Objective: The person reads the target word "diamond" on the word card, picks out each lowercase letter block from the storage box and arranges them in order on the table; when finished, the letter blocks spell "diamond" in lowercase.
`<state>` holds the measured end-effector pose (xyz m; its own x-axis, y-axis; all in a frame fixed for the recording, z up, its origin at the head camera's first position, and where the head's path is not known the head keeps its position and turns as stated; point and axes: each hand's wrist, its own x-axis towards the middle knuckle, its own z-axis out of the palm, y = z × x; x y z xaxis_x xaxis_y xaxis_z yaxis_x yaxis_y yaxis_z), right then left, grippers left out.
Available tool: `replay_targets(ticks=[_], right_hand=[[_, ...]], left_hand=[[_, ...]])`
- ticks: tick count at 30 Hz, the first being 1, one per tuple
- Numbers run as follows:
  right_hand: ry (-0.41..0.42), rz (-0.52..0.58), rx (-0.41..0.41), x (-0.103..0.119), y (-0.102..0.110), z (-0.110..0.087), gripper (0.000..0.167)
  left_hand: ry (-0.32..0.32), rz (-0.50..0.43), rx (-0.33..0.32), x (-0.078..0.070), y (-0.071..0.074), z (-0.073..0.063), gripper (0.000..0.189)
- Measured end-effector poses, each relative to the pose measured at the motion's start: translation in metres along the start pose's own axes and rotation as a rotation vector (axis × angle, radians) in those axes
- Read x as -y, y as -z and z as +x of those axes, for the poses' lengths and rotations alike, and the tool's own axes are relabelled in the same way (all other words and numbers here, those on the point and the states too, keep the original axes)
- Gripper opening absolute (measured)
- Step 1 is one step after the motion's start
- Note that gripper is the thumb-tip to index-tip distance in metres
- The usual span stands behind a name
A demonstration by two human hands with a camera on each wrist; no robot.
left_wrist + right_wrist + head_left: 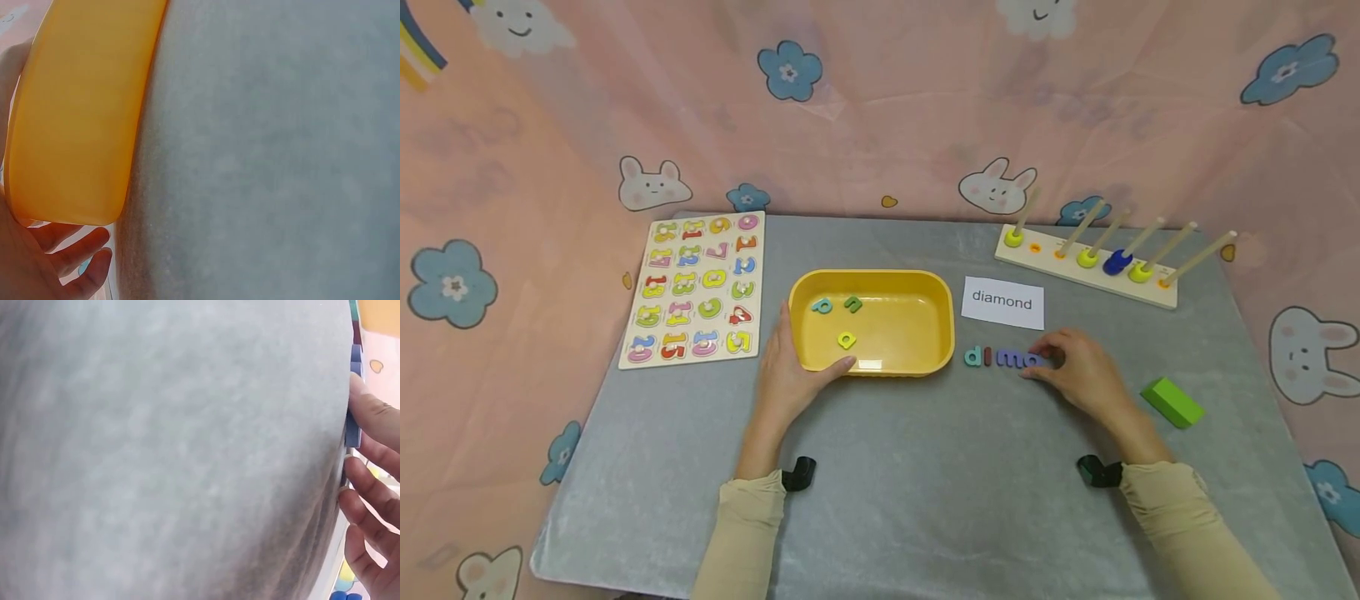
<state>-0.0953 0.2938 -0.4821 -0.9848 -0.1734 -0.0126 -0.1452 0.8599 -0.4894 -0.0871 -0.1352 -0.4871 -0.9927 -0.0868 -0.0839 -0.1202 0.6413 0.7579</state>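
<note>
My left hand (pixel 787 367) grips the left end of a yellow plastic tray (pixel 917 364), with the thumb over the near rim and the fingers along the outside. Inside the tray lie a blue letter d (pixel 822 307), a green letter n (pixel 853 305) and a round yellow letter (pixel 846 340). On the table, a teal d (pixel 973 357), a dark red i (pixel 988 357) and a purple m (pixel 1011 358) form a row. At its right end my right hand (pixel 1081 373) pinches a round purple letter (pixel 1033 361) between thumb and fingers, which partly hide it.
Above the letter row lies a white card (pixel 1003 303) reading "diamond". A wooden peg board with rings (pixel 1090 268) stands at the back right, a green block (pixel 1172 403) to the right. A number puzzle board (pixel 692 292) lies left of the tray.
</note>
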Motion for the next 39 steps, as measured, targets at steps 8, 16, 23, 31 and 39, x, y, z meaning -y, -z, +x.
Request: replay_targets(ticks=[8, 16, 23, 31, 39], right_hand=[[-0.014, 0.008, 0.036, 0.009, -0.001, 0.001, 0.042], [-0.024, 0.019, 0.087, 0.039, -0.002, 0.013, 0.052], [0.085, 0.064, 0.041, 0.078, -0.007, 0.030, 0.041], [0.258, 0.126, -0.015, 0.118, -0.019, 0.049, 0.034], [0.304, 0.147, 0.117, 0.154, -0.041, 0.065, 0.038]], left_hand=[[-0.005, -0.006, -0.006, -0.001, -0.001, 0.000, 0.138], [-0.002, 0.002, -0.002, 0.000, -0.001, 0.000, 0.138], [-0.003, 0.004, -0.001, -0.001, -0.001, 0.000, 0.139], [-0.003, 0.001, -0.005, -0.001, -0.001, 0.000, 0.138], [0.005, 0.011, -0.001, -0.002, 0.000, 0.000, 0.138]])
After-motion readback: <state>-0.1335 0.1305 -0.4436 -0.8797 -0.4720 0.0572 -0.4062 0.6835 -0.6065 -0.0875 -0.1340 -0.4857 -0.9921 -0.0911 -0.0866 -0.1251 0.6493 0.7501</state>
